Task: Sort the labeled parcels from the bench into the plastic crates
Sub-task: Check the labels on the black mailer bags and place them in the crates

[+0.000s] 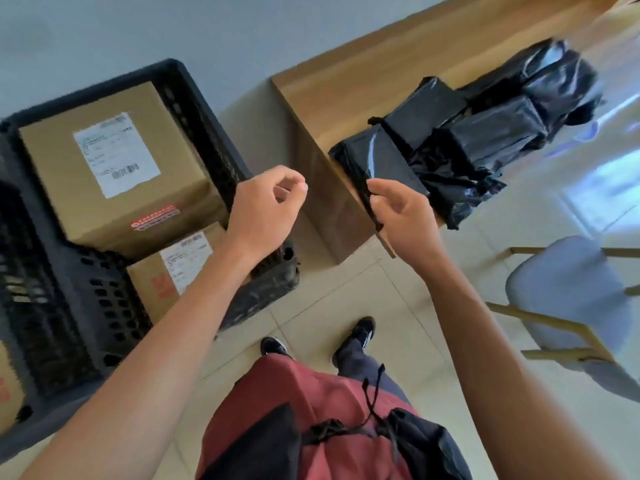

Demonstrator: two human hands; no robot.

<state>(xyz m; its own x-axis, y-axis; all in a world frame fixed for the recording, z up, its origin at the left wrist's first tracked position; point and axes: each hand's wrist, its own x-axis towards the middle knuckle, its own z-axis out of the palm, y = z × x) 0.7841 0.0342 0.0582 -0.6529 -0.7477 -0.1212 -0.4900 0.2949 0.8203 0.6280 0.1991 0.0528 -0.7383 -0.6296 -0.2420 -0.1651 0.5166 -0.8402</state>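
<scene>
Several black plastic-wrapped parcels (485,133) are lying heaped together on the wooden counter (346,81), the nearest black parcel (377,161) sitting at the counter's near corner. The right hand (401,216) is reaching to that parcel's near edge, its fingers (375,188) curling around the loose edge of the black wrap and pinching it. The left hand (266,209) is hovering apart from the parcels, just left of the counter and above the corner of a black plastic crate (207,133); its fingers are loosely curled, thumb close to forefinger, holding nothing. Inside that crate a large cardboard box (114,168) with a white shipping label (116,154) is resting tilted, and a smaller labeled box (173,271) is lying just beside it toward the person. A second black crate (45,306) is standing touching the first at the left. A pale blue chair (571,289) with wooden legs is standing at the right on the tiled floor (346,289).
</scene>
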